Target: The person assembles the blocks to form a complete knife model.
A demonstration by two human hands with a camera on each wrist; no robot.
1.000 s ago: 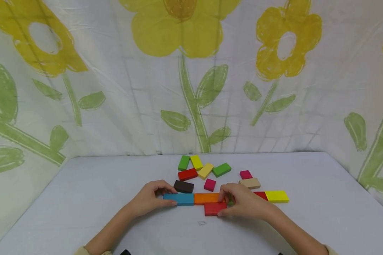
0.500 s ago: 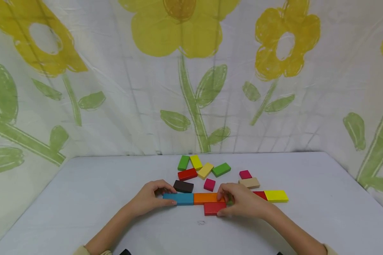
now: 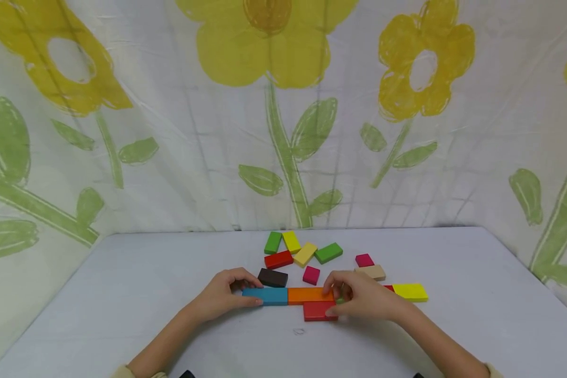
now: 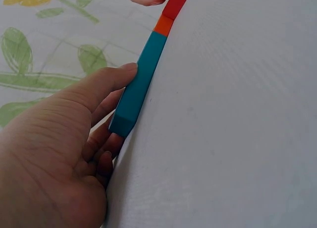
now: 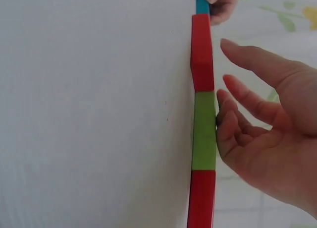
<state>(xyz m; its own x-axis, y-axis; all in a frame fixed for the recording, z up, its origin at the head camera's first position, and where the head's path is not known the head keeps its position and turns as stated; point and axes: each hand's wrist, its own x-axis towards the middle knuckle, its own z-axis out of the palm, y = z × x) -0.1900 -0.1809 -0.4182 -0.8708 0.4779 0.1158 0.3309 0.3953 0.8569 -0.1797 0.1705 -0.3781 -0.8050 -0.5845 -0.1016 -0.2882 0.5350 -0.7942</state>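
Note:
My left hand grips the left end of a blue block, thumb along its near side and fingers behind. An orange block adjoins the blue one in a straight row. Against the orange block's near side lies a red block. My right hand hovers over that red block; in the right wrist view its thumb is raised off it and the fingers are loosely bent. Under this hand the row carries on with a green block and another red block, ending in a yellow block.
Behind the row lie a black block, a pink block and a beige block. Farther back are a red block, a green block and several others. A flowered cloth hangs behind the white table.
The right thumb has moved from the near red block's front edge to above it, loosening its hold, and the hand has shifted slightly. The left hand and the row stay in place.

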